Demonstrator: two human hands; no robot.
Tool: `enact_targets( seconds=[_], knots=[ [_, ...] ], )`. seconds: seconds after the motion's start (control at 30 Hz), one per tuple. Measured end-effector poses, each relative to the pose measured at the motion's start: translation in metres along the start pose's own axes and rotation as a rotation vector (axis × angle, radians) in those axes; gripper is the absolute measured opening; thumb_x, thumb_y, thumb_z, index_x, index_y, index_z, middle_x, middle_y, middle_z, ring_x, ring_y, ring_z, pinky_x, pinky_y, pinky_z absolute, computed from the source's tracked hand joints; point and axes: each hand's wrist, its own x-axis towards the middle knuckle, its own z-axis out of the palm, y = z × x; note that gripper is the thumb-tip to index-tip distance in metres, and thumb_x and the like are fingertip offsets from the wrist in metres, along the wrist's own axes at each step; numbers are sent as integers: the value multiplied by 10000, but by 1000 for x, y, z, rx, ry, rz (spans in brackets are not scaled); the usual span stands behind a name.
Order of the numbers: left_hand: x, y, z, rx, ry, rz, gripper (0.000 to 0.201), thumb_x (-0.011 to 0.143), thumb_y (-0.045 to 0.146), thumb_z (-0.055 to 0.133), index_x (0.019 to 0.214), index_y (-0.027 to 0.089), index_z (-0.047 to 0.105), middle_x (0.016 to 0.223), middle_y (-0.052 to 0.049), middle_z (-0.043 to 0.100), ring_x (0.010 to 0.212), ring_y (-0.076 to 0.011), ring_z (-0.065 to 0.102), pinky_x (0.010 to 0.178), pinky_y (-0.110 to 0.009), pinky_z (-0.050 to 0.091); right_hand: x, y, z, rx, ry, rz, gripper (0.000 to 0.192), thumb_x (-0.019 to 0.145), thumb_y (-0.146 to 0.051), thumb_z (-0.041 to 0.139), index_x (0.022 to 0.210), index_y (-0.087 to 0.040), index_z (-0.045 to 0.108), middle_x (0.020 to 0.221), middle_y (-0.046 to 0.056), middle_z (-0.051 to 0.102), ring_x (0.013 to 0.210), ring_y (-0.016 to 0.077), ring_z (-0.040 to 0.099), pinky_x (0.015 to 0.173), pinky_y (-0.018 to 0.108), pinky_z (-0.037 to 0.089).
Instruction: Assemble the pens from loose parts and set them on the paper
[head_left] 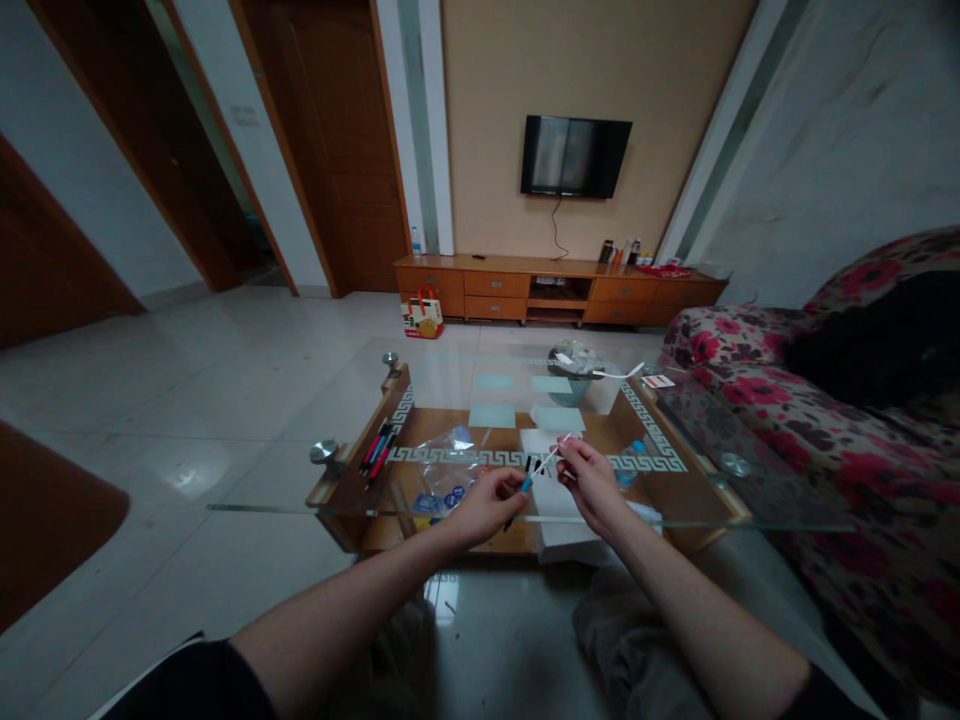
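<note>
Over the near edge of the glass worktop [675, 520], a thin white pen [546, 465] was pinched at both ends: left hand [487, 503] closed on its blue tip, right hand [589, 478] closed on its upper end. At nine o'clock lay a clear plastic bag [450, 460] and loose pens [377, 447]. Pulling unevenly might have popped a part loose onto the floor.

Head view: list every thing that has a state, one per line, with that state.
Left hand: closed on the blue end of a thin white pen.
Right hand: pinching the pen's upper part.
Pen: tilted, held above the glass table.
Plastic bag: lying crumpled on the table.
TV: off, screen dark.
Drawers: shut.
</note>
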Motion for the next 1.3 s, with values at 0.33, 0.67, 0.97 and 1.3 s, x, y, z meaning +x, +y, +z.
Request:
enact_targets(
  seconds=[0.33, 0.67, 0.97, 1.3],
  knots=[
    [-1, 4, -1, 27, 3, 10, 311, 783, 384, 664, 964, 131, 665, 750, -24, 597, 602, -88, 487, 541, -198, 378, -2, 4, 2, -227, -138, -41, 352, 687, -443, 755, 909, -182, 674, 760, 29, 673, 560, 100, 491, 499, 223, 337],
    [-2, 4, -1, 52, -6, 45, 325, 793, 390, 659, 989, 130, 674, 757, -34, 630, 631, -107, 525, 558, -211, 396, -3, 9, 2, -467, -245, -96, 372, 757, -540, 663, 761, -168, 663, 595, -6, 569, 542, 112, 454, 503, 230, 326],
    [-2, -1, 0, 26, -13, 21, 287, 777, 354, 685, 948, 125, 677, 749, -30, 643, 664, -123, 559, 620, -233, 420, -3, 12, 2, -542, -285, -128, 371, 771, -532, 645, 747, -163, 676, 623, -10, 569, 552, 106, 440, 523, 229, 335],
    [0, 2, 0, -55, 0, -25, 344, 744, 425, 717, 904, 121, 690, 743, -43, 651, 658, -137, 586, 611, -245, 454, -5, 16, 5, -494, -292, -104, 368, 765, -539, 646, 757, -173, 687, 615, -10, 555, 552, 107, 432, 506, 225, 323]
  ],
)
